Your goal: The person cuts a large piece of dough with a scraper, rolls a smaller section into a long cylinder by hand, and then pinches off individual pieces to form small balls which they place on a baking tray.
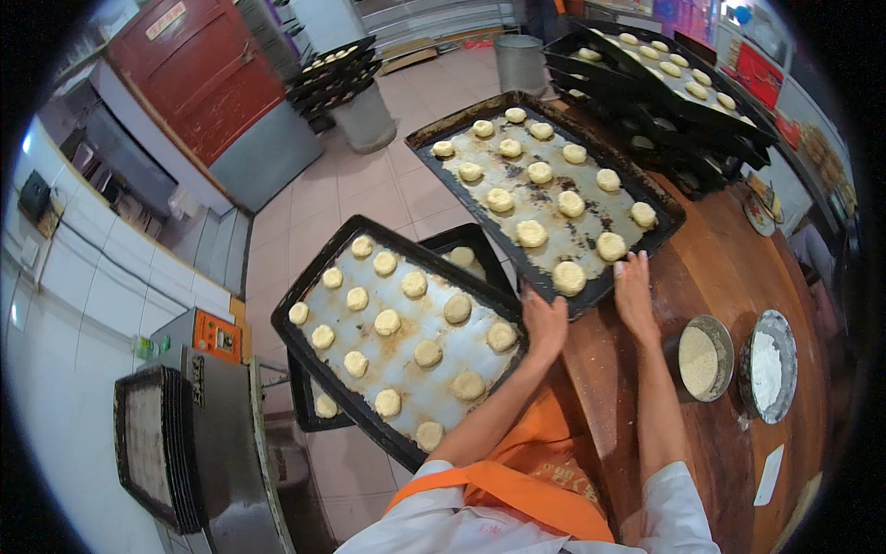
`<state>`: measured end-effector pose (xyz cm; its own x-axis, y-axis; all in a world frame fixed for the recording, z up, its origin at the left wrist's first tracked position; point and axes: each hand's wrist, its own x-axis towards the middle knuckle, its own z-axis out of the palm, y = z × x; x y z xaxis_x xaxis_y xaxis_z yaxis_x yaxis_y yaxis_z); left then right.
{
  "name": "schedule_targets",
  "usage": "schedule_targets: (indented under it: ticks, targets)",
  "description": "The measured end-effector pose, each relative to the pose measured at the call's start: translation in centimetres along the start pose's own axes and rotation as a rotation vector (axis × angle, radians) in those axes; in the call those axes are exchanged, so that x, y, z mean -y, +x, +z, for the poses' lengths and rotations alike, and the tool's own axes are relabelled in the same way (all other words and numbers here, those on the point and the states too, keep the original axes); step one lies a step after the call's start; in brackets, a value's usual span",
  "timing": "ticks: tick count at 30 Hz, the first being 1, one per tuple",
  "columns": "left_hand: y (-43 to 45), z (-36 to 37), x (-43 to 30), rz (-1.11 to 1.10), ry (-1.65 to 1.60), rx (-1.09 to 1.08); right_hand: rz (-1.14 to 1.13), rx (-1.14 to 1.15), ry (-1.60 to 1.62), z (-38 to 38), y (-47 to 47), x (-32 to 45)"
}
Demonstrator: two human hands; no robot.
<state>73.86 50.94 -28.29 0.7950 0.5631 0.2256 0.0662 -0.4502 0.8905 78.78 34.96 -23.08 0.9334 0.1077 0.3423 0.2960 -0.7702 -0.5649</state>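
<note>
My left hand (547, 324) and my right hand (633, 291) grip the near edge of a dark metal baking tray (477, 201). Rows of round, pale dough pieces (570, 204) lie on it. The tray's near right part is over the wooden table, while its left part extends over the floor. Below and to the left, a second baking tray (408, 360) with rows of dough rounds (387, 322) lies crosswise on another tray (493, 266). My left forearm passes over this second tray's near right corner.
On the wooden table (602, 401) are a metal bowl of tan grains or crumbs (699, 360), a bowl of white powder (767, 370) and a white scraper-like piece (768, 476). Filled trays (664, 69) are stacked at the back right. Empty trays (145, 443) stand left, near a red door (197, 76).
</note>
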Motion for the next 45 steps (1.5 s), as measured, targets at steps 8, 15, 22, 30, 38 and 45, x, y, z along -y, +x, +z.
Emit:
schedule_targets:
  ticks: [8,15,22,30,38,45]
  targets:
    - [-2.7,-8.6,1.7,0.098,-0.140,0.097,0.069,0.007,0.026,-2.6,-0.6,0.9]
    - [-8.6,-31.8,14.1,-0.279,0.287,-0.460,0.235,0.356,0.809,1.3,-17.5,13.2]
    - [-15.3,-30.4,16.4,-0.892,-0.525,-0.381,0.901,0.591,0.966,10.8,-20.5,10.3]
    - [-15.1,-31.1,15.0,-0.856,-0.708,-0.443,1.030,0.720,1.196,10.8,-17.0,9.4]
    - [-12.3,-35.2,11.3,-0.551,-0.579,-0.362,0.965,0.664,1.266,11.1,-16.1,12.3]
    - [-15.5,-38.8,5.8,-0.453,-0.513,-0.353,0.934,0.612,1.329,5.2,-18.2,15.0]
